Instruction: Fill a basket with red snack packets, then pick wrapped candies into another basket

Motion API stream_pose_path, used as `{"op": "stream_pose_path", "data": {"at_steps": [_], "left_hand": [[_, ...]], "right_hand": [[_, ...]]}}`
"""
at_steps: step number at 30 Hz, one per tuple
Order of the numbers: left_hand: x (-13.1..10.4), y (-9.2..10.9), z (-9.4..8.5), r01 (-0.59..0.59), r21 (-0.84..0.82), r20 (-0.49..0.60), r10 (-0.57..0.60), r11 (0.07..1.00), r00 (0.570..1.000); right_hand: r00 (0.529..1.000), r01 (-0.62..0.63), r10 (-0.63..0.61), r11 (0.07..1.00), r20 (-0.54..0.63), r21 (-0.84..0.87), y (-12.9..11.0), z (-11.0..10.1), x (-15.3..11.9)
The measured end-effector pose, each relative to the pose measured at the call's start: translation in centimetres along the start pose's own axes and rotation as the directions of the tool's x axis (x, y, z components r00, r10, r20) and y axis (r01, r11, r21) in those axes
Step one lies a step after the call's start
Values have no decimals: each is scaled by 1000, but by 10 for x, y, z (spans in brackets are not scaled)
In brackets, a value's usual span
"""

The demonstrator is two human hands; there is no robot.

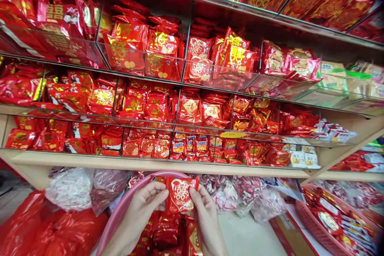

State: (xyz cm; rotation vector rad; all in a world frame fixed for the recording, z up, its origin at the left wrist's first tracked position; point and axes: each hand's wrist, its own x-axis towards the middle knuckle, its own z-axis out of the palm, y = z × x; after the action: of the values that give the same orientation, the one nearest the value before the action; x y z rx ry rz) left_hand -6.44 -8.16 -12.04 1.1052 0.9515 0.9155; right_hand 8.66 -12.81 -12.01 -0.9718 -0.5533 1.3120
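Observation:
My left hand (144, 205) and my right hand (205, 208) pinch the two sides of a small red candy packet (181, 195), its front turned to me. The packet carries a gold heart and a double-happiness character. Close behind my left fingers shows the edge of another packet (158, 179); whether that hand holds it too, I cannot tell. Beneath my hands is a pink plastic basket (111, 224) with red packets (166, 233) in it, partly covered by my wrists.
Shelves with clear dividers (180, 84) hold rows of red and gold packets. Below them lie plastic bags (70, 188) of goods. A red plastic bag (57, 228) is at left, a second pink basket (312, 222) at right. A yellow tag (232, 134) sits on a shelf edge.

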Motion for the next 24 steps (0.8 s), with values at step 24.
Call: {"op": "stream_pose_path", "data": {"at_steps": [24], "left_hand": [[-67,-99,-30,225,93,74,-232,970,970]], "right_hand": [[983,94,-178,700,-46,-708,101,-80,-42]]}}
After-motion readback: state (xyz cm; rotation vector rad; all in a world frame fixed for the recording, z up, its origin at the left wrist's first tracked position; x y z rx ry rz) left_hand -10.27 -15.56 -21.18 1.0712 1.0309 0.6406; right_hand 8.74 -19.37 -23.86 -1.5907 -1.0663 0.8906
